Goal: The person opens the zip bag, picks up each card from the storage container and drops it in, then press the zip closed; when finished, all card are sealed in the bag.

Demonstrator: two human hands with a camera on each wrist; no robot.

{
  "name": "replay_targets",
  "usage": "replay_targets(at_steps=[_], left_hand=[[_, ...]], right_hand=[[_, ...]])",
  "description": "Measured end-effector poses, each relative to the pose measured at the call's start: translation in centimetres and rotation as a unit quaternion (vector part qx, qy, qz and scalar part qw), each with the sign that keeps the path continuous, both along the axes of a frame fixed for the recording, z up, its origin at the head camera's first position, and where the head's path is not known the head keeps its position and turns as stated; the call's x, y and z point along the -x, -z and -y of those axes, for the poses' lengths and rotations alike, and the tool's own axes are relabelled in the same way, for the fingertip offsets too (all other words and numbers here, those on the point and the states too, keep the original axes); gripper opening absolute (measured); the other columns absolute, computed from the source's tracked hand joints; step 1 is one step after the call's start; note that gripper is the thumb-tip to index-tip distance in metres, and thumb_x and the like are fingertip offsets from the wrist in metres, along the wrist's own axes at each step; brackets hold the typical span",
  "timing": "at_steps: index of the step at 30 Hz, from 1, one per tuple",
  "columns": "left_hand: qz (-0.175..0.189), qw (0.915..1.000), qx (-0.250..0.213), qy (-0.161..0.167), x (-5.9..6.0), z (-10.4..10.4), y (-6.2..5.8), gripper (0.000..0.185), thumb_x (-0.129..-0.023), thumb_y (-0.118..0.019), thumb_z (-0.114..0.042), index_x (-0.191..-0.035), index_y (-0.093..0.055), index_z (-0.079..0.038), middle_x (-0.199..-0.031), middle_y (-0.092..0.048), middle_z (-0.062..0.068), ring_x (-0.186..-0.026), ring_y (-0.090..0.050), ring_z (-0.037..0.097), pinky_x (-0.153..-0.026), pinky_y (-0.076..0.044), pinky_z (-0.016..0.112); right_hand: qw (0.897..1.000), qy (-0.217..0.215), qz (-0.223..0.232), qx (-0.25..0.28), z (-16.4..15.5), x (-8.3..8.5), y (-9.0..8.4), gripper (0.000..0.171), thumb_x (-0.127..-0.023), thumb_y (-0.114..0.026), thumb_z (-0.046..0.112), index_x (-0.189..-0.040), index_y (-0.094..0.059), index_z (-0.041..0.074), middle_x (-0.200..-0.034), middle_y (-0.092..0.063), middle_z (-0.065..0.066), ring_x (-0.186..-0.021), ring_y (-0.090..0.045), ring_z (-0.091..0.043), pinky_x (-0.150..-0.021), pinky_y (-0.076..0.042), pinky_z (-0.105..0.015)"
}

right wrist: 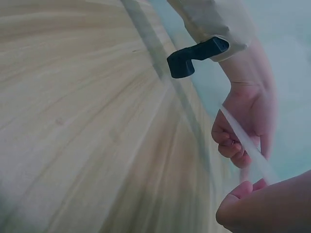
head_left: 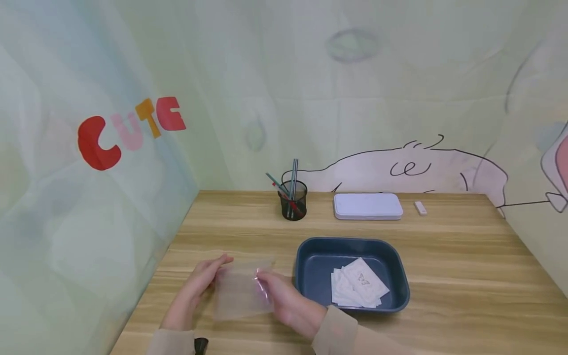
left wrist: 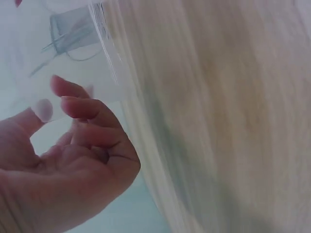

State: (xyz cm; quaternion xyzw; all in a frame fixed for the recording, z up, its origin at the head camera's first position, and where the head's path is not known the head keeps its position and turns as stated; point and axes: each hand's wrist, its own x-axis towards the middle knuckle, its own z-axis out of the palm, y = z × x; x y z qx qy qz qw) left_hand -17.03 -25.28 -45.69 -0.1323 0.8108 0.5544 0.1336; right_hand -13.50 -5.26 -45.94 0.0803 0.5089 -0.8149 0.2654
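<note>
A flat, clear plastic bag [head_left: 239,293] is held up over the near left part of the table, between both hands. My left hand [head_left: 195,283] is at its left side; in the left wrist view the thumb and fingers [left wrist: 80,107] meet at the edge of the film. At the opposite side my right hand [head_left: 290,303] pinches the bag between thumb and fingers. From the right wrist, the bag [right wrist: 245,138] shows nearly edge-on as a pale strip between the two hands. The pen cup [left wrist: 73,31] shows through the film in the left wrist view.
Right of the hands stands a dark blue tray [head_left: 307,246] with several white paper packets [head_left: 359,288] inside. Farther back are a black mesh pen cup [head_left: 294,202] with pencils, a white case [head_left: 368,206] and a small white eraser [head_left: 420,208]. Printed cloth hangs behind the table.
</note>
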Motion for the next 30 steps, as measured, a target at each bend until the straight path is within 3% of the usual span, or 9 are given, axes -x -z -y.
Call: replay_targets(at_steps=[3,10,15,19,22,25,30], left_hand=[[-0.026,0.9997,0.003,-0.001,-0.1,-0.2,-0.4,0.048,-0.086,-0.054,-0.04,-0.12,-0.057,-0.006,-0.111,-0.053,0.008,-0.09,-0.045,0.018,-0.068,-0.04,0.025],[-0.112,0.9931,-0.024,-0.027,-0.4,-1.1,-2.0,0.039,-0.087,-0.056,-0.032,-0.12,-0.057,-0.011,-0.086,-0.06,0.005,-0.065,-0.048,0.011,-0.05,-0.039,0.02],[-0.175,0.9826,-0.048,-0.037,-1.0,-2.1,-3.3,0.039,-0.087,-0.056,-0.033,-0.12,-0.057,-0.013,-0.089,-0.062,0.008,-0.061,-0.048,0.01,-0.045,-0.038,0.018],[-0.236,0.9672,-0.068,-0.063,-1.4,-3.4,-4.5,0.036,-0.086,-0.058,-0.03,-0.119,-0.058,-0.015,-0.089,-0.065,0.007,-0.055,-0.047,0.008,-0.038,-0.035,0.018],[-0.281,0.9528,-0.073,-0.088,-1.9,-4.8,-5.5,0.033,-0.085,-0.06,-0.024,-0.118,-0.059,-0.017,-0.088,-0.066,0.007,-0.05,-0.048,0.008,-0.032,-0.032,0.019],[-0.318,0.9412,-0.074,-0.086,-2.6,-6.3,-7.0,0.031,-0.085,-0.061,-0.017,-0.116,-0.06,-0.018,-0.086,-0.065,0.011,-0.049,-0.049,0.013,-0.03,-0.032,0.019],[-0.344,0.9354,-0.079,-0.014,-4.0,-8.9,-9.2,0.028,-0.085,-0.06,-0.013,-0.113,-0.062,-0.013,-0.08,-0.063,0.013,-0.044,-0.046,0.013,-0.032,-0.036,0.019]], right_hand=[[1.0,-0.001,-0.022,-0.004,-0.1,0.0,-0.4,0.012,-0.087,-0.052,0.022,-0.091,-0.055,0.01,-0.078,-0.054,0.004,-0.069,-0.049,-0.005,-0.061,-0.042,-0.014],[0.998,0.011,-0.06,-0.008,-0.4,-0.6,-2.1,0.014,-0.086,-0.054,0.024,-0.085,-0.055,0.011,-0.075,-0.053,0.004,-0.067,-0.049,-0.008,-0.064,-0.043,-0.02],[0.997,0.017,-0.077,-0.015,-1.1,-1.6,-3.8,0.024,-0.084,-0.058,0.027,-0.098,-0.057,0.008,-0.085,-0.056,0.0,-0.08,-0.051,-0.014,-0.073,-0.044,-0.026],[0.992,0.003,-0.121,-0.023,-2.5,-2.2,-5.1,0.033,-0.086,-0.055,0.029,-0.109,-0.054,0.005,-0.096,-0.057,-0.005,-0.089,-0.053,-0.02,-0.079,-0.046,-0.03],[0.984,-0.017,-0.169,-0.048,-4.1,-2.7,-6.0,0.036,-0.088,-0.053,0.031,-0.115,-0.053,0.007,-0.101,-0.056,-0.009,-0.091,-0.053,-0.023,-0.08,-0.047,-0.033],[0.972,-0.041,-0.212,-0.091,-6.2,-3.0,-6.8,0.036,-0.089,-0.05,0.034,-0.12,-0.051,0.014,-0.108,-0.056,-0.01,-0.097,-0.053,-0.024,-0.082,-0.045,-0.035],[0.943,-0.078,-0.283,-0.154,-10.7,-2.3,-8.3,0.038,-0.093,-0.041,0.039,-0.126,-0.045,0.021,-0.116,-0.055,-0.003,-0.103,-0.052,-0.021,-0.088,-0.042,-0.039]])
